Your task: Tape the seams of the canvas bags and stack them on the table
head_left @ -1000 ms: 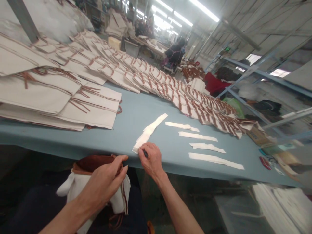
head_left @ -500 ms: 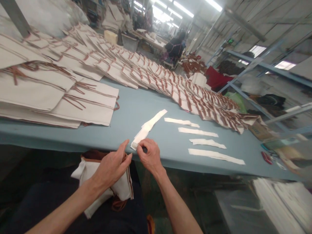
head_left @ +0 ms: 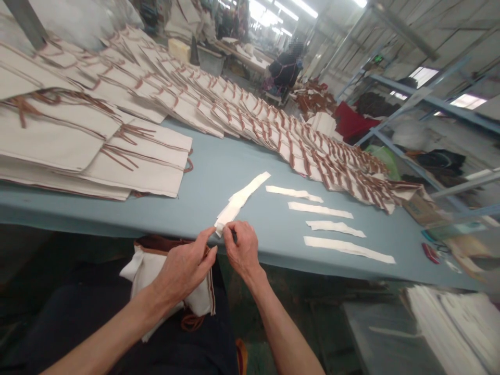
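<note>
A loose stack of white strips lies slantwise on the blue-green table, its near end at the front edge. My right hand pinches the corner of a strip at that near end between thumb and fingertips. From the left, my left hand reaches in, its index fingertip touching or almost touching the same end. Its thumb and index are apart, while the other fingers, partly hidden, close on a small off-white cloth bag with brown trim. The bag sits over my lap, and a brown cord hangs below it.
Several separate white strips lie to the right. Flat off-white bags with brown cords are at left, and overlapping rows of bags line the back. A red object lies at the right end. A person sits farther off.
My left index fingertip has come closer to the strips' near end, narrowing the gap between my hands. My right hand keeps its pinch there. The view has shifted slightly.
</note>
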